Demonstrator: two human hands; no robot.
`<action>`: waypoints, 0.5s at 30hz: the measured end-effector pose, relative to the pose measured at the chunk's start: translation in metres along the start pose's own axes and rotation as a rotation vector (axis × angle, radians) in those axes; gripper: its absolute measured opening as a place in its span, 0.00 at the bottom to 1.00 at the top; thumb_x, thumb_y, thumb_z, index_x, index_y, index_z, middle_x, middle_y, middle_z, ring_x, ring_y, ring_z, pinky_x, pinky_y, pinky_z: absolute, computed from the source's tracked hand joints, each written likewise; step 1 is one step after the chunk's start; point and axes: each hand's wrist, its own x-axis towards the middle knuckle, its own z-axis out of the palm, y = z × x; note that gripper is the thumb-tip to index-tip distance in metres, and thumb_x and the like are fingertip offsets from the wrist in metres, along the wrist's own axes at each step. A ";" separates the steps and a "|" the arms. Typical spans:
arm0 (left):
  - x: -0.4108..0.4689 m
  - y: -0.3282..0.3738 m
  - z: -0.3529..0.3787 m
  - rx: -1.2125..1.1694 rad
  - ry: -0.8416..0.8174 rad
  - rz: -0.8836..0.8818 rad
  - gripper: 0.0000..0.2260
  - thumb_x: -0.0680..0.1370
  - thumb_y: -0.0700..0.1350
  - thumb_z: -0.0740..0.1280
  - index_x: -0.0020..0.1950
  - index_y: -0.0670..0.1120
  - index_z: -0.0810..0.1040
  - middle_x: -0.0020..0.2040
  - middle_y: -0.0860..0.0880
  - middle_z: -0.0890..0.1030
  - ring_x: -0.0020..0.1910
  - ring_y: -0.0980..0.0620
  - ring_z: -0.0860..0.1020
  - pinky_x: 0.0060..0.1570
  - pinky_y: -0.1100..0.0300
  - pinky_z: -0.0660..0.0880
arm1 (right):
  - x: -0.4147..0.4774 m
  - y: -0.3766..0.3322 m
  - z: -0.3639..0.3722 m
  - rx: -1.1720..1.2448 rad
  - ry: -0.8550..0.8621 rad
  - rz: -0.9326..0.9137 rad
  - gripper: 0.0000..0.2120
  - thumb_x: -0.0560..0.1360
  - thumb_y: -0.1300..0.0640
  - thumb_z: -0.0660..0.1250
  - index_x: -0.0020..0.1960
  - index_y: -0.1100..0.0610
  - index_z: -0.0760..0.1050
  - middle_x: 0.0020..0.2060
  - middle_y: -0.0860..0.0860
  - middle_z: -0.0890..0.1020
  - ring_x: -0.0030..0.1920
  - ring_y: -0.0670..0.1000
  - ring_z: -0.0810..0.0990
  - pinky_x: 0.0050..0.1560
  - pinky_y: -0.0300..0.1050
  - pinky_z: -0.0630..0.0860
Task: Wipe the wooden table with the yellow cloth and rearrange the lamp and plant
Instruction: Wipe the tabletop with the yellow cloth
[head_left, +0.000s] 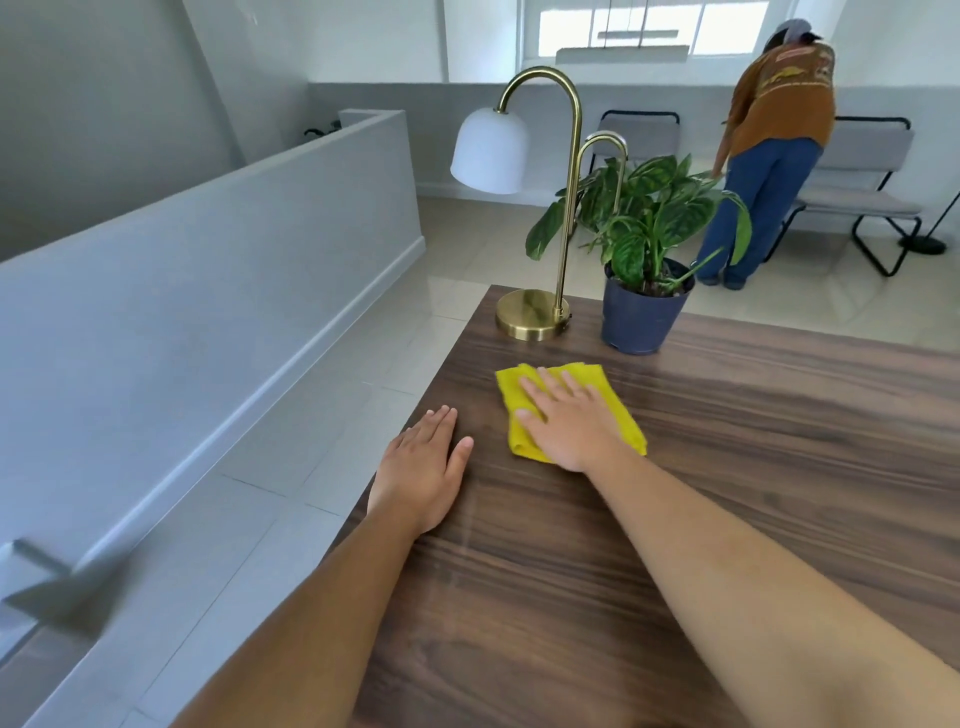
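Flat right hand (571, 421) presses folded yellow cloth (618, 410) onto dark wooden bench (727, 467); flat left hand (421, 467) rests empty; wiping seems underway, brass lamp (530, 314) and potted plant (641, 317) unmoved.

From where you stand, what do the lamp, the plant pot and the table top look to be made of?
Lamp: brass-coloured metal by its shine, with a matte white shade, glass or plastic. Plant pot: dull dark blue, probably plastic. Table: streaky brown wood grain, solid or veneer, cannot tell.
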 end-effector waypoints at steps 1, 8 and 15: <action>0.000 0.000 0.000 0.001 0.000 0.001 0.25 0.82 0.56 0.47 0.78 0.49 0.54 0.78 0.53 0.56 0.78 0.56 0.52 0.76 0.57 0.51 | -0.002 0.022 -0.003 0.003 0.009 0.071 0.28 0.79 0.38 0.42 0.77 0.43 0.43 0.78 0.46 0.46 0.78 0.53 0.45 0.76 0.54 0.45; -0.002 0.002 -0.004 0.007 -0.017 0.014 0.25 0.82 0.57 0.45 0.78 0.49 0.54 0.79 0.53 0.56 0.78 0.56 0.52 0.75 0.57 0.50 | -0.071 0.159 -0.011 0.002 0.064 0.524 0.30 0.78 0.37 0.43 0.77 0.44 0.44 0.78 0.47 0.46 0.78 0.54 0.47 0.75 0.55 0.48; -0.001 0.003 -0.003 0.017 -0.025 0.021 0.26 0.82 0.56 0.44 0.78 0.48 0.54 0.79 0.52 0.56 0.78 0.55 0.51 0.75 0.56 0.50 | -0.080 0.046 0.004 -0.012 0.034 0.399 0.32 0.77 0.35 0.42 0.77 0.45 0.41 0.78 0.51 0.43 0.77 0.58 0.42 0.75 0.57 0.44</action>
